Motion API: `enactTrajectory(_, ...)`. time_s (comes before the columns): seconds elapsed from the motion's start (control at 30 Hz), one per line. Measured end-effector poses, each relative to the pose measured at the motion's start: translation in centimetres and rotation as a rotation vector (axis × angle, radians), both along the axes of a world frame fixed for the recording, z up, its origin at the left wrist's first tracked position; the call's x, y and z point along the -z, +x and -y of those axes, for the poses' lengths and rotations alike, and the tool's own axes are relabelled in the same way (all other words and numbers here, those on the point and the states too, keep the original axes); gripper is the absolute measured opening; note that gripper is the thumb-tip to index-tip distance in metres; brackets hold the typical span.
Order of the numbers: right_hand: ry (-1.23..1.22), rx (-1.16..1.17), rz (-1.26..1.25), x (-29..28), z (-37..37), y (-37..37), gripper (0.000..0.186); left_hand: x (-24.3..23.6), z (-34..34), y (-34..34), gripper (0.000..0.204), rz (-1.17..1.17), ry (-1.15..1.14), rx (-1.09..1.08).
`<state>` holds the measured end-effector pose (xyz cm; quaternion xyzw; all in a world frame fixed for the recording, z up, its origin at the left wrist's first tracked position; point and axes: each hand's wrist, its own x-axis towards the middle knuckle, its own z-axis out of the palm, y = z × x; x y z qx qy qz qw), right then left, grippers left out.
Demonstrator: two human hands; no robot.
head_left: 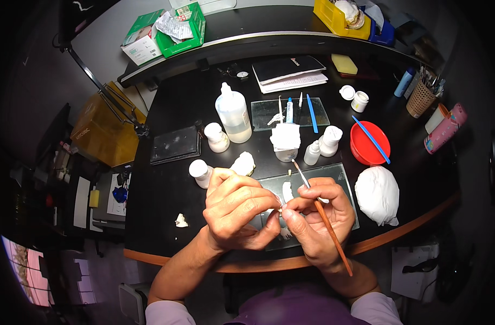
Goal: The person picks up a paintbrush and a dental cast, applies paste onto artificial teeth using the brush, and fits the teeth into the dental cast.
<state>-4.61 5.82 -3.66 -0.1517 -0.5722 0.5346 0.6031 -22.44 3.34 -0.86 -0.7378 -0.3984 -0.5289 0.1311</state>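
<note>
A thin wooden-handled brush is gripped in the right hand, its fingers closed round the shaft; the handle runs down past the wrist and the tip points up and to the left, above the fingers. The left hand is closed, its thumb and fingertips pinched round a small whitish piece that is mostly hidden; what exactly it is cannot be told. The two hands are touching at the fingertips, over the near edge of a rectangular glass slab lying on the black bench.

On the slab, just above the hands, a small white smear is seen. Behind it stands a small clear cup with a folded white tissue laid over it. To its right two small white dropper bottles are set side by side. A red round bowl with a blue stick laid across it stands further right, and a white lumpy plaster mass lies beside the slab's right edge.

To the left of the hands a small white-capped jar and a white plaster cast are placed near each other; a small white fragment lies apart near the bench's front. Further back a large clear plastic bottle, another white-capped jar, a dark flat slab and a second glass plate carrying small instruments are seen.
</note>
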Motion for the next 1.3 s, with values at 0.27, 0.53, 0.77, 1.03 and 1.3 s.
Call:
enactTrajectory(0.27,-0.194,-0.094,-0.08,0.0,0.1,0.1,0.045,-0.2,0.0,0.0,0.023,-0.041,-0.037,0.017)
enactTrajectory(0.53,-0.229,-0.102,-0.122,0.4,0.1,0.2,0.047,0.3,-0.1,0.4,0.022,0.113,-0.173,0.082)
enactTrajectory(0.77,-0.197,-0.116,-0.13,0.7,0.1,0.3,0.045,0.0,0.1,0.5,0.02,0.117,-0.194,0.109)
enactTrajectory(1.03,-0.194,-0.15,-0.137,1.0,-0.2,0.3,0.04,0.3,0.1,0.5,0.019,0.122,-0.227,0.131)
enactTrajectory(1.3,-0.304,-0.119,-0.1,0.3,0.0,0.5,0.04,0.4,-0.1,0.2,0.016,0.123,-0.235,0.147)
